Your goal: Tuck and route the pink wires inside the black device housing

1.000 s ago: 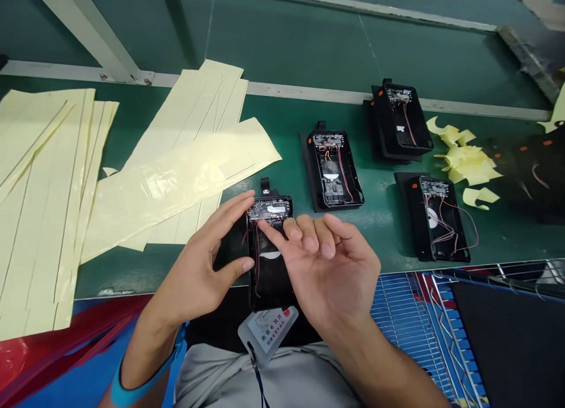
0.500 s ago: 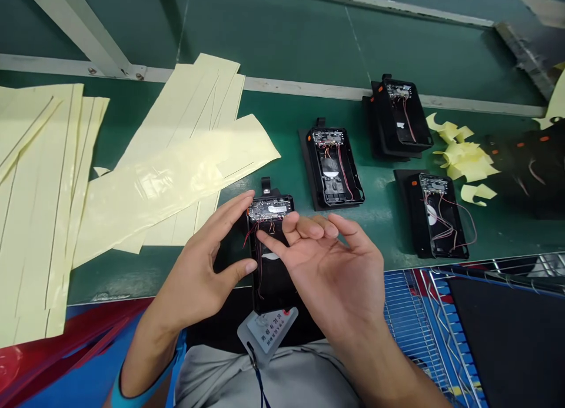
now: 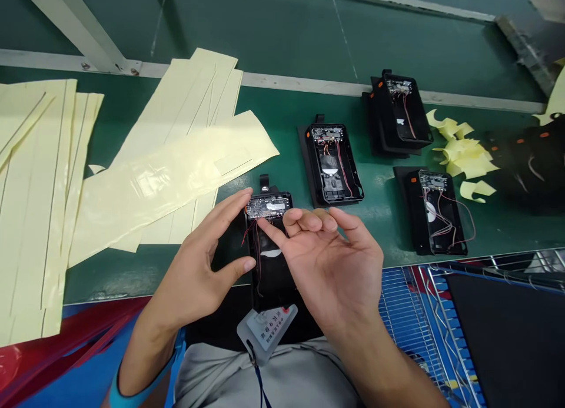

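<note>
Okay, the left hand is half-open and curved, its fingertips at the edge of a flat silver-and-black circuit board, not gripping. The right hand is open, its index fingertip just below the board, near thin red wires. The board sits in a black rectangular plastic housing on a green workbench, between the hands. Pale yellow film strips lie left; three more black housings lie right.

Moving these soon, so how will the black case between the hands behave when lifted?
The black case looks rigid, so it probably lifts as one piece. The loose wires would likely swing and snag. The bare circuit board at its far end seems fragile, so avoid gripping there.
</note>
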Demonstrator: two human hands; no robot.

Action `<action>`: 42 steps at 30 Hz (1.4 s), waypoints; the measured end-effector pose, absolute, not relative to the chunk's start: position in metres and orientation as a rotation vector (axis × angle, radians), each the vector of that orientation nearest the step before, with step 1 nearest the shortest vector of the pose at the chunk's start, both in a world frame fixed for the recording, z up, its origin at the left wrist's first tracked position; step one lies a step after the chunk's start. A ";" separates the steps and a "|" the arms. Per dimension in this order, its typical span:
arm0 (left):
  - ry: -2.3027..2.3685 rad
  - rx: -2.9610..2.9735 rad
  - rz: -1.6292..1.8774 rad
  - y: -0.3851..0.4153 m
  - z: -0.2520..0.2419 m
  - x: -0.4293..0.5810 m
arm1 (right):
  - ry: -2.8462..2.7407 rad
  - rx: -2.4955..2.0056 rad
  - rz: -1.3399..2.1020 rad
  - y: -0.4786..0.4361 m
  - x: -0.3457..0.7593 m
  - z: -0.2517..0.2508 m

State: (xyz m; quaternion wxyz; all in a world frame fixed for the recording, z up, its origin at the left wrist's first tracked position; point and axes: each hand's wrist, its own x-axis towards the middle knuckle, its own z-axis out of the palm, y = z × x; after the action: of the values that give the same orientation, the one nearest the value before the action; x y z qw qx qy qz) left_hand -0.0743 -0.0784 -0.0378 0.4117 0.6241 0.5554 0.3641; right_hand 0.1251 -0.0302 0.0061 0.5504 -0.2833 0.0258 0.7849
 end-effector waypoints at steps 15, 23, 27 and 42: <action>1.399 1.621 0.897 -0.079 -0.038 -0.075 | 0.544 -0.756 1.823 -0.015 0.118 0.014; 1.401 1.579 0.892 -0.077 -0.037 -0.074 | 0.537 -0.799 1.864 -0.019 0.110 0.023; 1.398 1.513 0.873 -0.078 -0.034 -0.073 | 0.426 -0.784 1.854 -0.027 0.114 0.027; 1.387 1.522 0.886 -0.077 -0.035 -0.074 | 0.279 -0.829 1.827 -0.027 0.113 0.025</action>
State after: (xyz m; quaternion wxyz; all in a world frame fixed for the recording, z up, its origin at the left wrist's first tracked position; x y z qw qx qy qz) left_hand -0.0737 -0.0768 -0.0350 0.4349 0.6115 0.5570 0.3560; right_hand 0.1132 -0.0270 0.0251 0.5293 -0.3471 0.1169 0.7653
